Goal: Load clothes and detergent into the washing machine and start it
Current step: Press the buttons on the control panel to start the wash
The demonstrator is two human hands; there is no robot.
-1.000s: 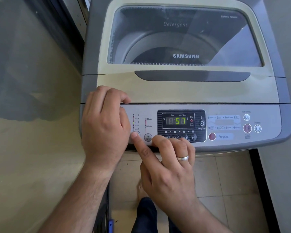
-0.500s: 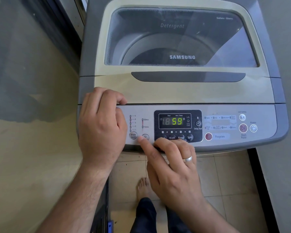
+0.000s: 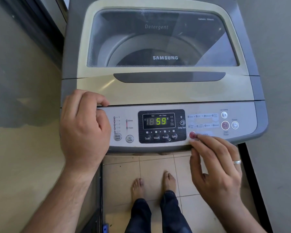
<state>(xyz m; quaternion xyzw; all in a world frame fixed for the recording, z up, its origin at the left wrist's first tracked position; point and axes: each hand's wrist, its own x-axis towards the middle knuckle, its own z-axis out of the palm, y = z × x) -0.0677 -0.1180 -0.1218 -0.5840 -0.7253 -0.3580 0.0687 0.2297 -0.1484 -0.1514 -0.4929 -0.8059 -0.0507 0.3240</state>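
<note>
Hovering spread over the red program button [image 3: 192, 134], the right hand [image 3: 217, 167] lies left of the start button [image 3: 225, 125]; the left hand [image 3: 84, 130], curled and empty, rests on the far-left end of the panel [image 3: 247, 115].

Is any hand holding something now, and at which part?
Nothing is held. The left hand rests curled on the washing machine's front left corner; the right hand's fingertip is at the red Program button.

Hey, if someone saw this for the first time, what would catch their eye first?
Probably the green 59 on the display at the middle of the control panel. Next, the hands: the left hand rests on the panel's left end, and the right hand reaches a finger to the red Program button. Behind them, the closed glass lid shows the Samsung name.
</note>
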